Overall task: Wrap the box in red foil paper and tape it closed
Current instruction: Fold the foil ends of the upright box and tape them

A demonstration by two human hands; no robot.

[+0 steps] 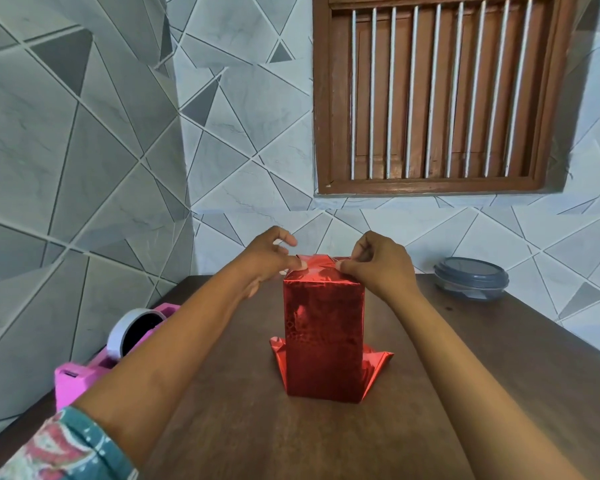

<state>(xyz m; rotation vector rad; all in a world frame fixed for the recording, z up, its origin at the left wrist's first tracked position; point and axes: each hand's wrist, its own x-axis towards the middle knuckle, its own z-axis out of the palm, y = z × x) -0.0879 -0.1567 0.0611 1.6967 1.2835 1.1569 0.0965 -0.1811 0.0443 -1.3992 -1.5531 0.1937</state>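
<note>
Box (323,341): looks stood on end mid-table (257,427), sides already covered in red foil paper (378,362).
Top end: foil folded inward, both hands on it.
Left hand (269,259): thumb down on left edge of the top fold, fingers curled behind it, reads as a pinch on the foil.
Right hand (378,268): fingers bunched, pinching foil at the top right edge.
Bottom end: flaps splayed loose on table, not folded or taped.
Handling guess: light, stiff box. Tall and narrow, so likely tips if pushed high up.
Foil guess: thin, slick, creases hard, springs open unless held. Tears at corners if yanked.
Where to hold: press down on the folded flaps at the top edges, steady by the side walls.
Tape dispenser (73,379): pink, left table edge, near left forearm.
Risk: fold pops open if a hand lets go for tape.
</note>
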